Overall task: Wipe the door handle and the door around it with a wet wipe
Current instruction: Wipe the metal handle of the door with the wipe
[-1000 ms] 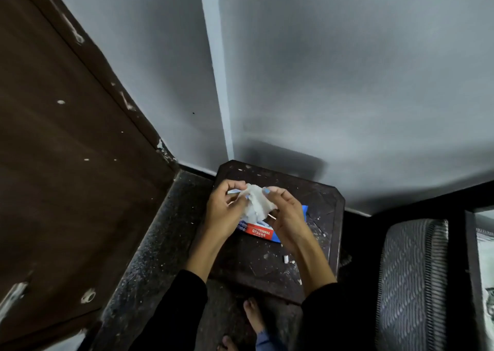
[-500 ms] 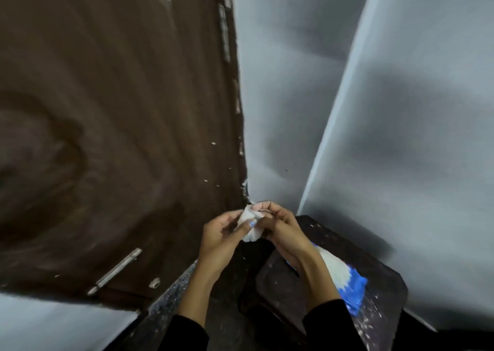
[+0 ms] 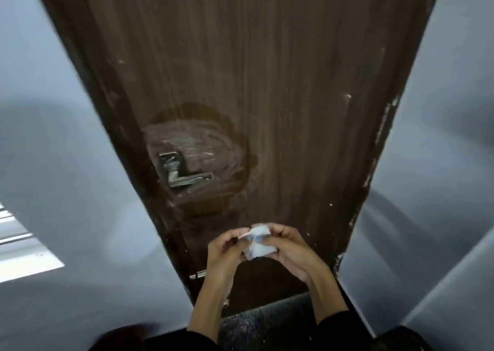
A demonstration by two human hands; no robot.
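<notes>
Below the door handle [image 3: 187,174], both hands [image 3: 263,251] pinch the bunched wet wipe [image 3: 258,245], preparing it; next, likely raise it to the handle.

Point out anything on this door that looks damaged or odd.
A smeared, streaky patch rings the door handle on the door. White chips run down the door's right edge, like flaked finish or paint.

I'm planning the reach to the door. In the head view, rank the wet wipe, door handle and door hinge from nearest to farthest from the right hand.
1. Wet wipe, pinched in the right hand.
2. Door hinge, up right on the door edge.
3. Door handle, up left.
Hinge and handle are close to call.
</notes>
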